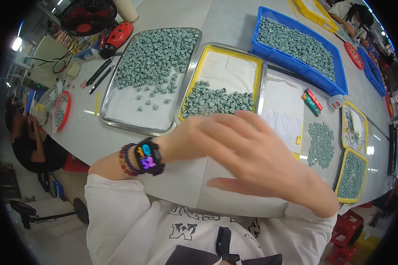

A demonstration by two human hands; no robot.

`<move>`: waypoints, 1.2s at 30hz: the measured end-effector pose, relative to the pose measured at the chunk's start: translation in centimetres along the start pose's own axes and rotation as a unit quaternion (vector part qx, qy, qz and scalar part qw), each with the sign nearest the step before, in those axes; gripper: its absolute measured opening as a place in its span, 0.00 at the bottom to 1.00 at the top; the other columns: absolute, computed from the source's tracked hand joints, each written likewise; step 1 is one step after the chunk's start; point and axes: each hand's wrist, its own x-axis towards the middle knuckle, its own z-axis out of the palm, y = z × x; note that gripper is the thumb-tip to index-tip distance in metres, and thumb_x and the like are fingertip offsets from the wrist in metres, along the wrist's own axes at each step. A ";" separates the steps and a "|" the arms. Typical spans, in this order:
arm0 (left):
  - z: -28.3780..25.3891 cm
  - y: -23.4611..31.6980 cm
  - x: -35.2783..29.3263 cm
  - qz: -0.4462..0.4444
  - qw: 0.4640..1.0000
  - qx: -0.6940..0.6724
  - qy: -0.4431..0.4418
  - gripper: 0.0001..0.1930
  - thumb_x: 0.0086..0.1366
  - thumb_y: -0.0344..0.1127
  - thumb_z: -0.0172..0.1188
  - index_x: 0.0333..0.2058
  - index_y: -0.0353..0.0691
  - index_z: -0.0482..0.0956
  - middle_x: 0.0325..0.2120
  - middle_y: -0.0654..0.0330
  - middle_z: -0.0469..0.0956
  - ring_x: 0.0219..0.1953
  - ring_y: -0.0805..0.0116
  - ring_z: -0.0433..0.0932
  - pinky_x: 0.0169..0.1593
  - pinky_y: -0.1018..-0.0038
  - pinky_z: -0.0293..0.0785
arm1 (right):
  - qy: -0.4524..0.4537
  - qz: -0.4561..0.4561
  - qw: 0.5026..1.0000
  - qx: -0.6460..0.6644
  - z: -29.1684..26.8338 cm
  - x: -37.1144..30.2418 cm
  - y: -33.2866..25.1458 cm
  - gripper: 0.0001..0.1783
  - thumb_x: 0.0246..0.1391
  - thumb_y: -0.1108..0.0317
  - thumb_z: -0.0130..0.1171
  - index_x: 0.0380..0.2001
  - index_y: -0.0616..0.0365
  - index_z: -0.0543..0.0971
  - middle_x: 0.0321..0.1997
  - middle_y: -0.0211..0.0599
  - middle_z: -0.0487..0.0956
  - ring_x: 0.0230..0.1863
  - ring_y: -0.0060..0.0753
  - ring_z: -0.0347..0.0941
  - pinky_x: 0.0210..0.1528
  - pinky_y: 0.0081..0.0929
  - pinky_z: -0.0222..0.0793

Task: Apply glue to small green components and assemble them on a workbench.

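Observation:
My two hands cross in front of my chest, above the near table edge. My right hand (256,163) is nearer the camera, blurred, its fingers stretched out and its thumb apart, with nothing visible in it. Behind it, my left hand (183,137) is mostly covered, and its fingers are hard to make out. The left wrist wears a watch (149,157) and bead bracelets (127,160). Just beyond the hands lies a yellow-rimmed tray (228,62) with small grey-green stone-like pieces (214,98). To its left, a metal tray (139,108) carries many more such pieces (157,53).
A blue bin (292,62) of similar pieces stands at far right. Loose pieces (320,145) lie near a yellow-edged tray (351,174). Red and green boxes (312,102), a small white bottle (337,101), black pens (100,73) and a fan (86,20) are around. Other people sit at both sides.

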 end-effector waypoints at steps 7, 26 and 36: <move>-6.6 -5.7 -3.8 -0.322 0.941 0.088 0.056 0.14 0.47 0.24 0.62 0.36 0.40 0.78 0.33 0.57 0.75 0.31 0.62 0.76 0.31 0.73 0.75 | 0.014 0.184 0.983 -0.018 -3.0 -10.8 1.1 0.38 0.38 0.53 0.67 0.50 0.64 0.71 0.48 0.47 0.73 0.50 0.49 0.69 0.49 0.40 0.64; 0.5 -5.3 2.1 -0.275 0.954 0.110 0.051 0.07 0.47 0.23 0.58 0.28 0.36 0.74 0.29 0.57 0.71 0.34 0.58 0.72 0.36 0.69 0.71 | 0.131 0.388 0.912 0.025 8.1 -17.4 -1.9 0.33 0.30 0.56 0.74 0.39 0.57 0.70 0.28 0.36 0.65 0.28 0.36 0.61 0.36 0.32 0.58; 1.9 -7.4 2.5 -0.299 0.926 0.114 -0.201 0.08 0.51 0.20 0.55 0.32 0.36 0.73 0.29 0.54 0.71 0.35 0.53 0.71 0.38 0.64 0.69 | 0.272 0.317 0.908 -0.019 10.2 -17.6 -2.1 0.27 0.41 0.68 0.66 0.43 0.55 0.63 0.27 0.36 0.66 0.29 0.35 0.62 0.34 0.29 0.58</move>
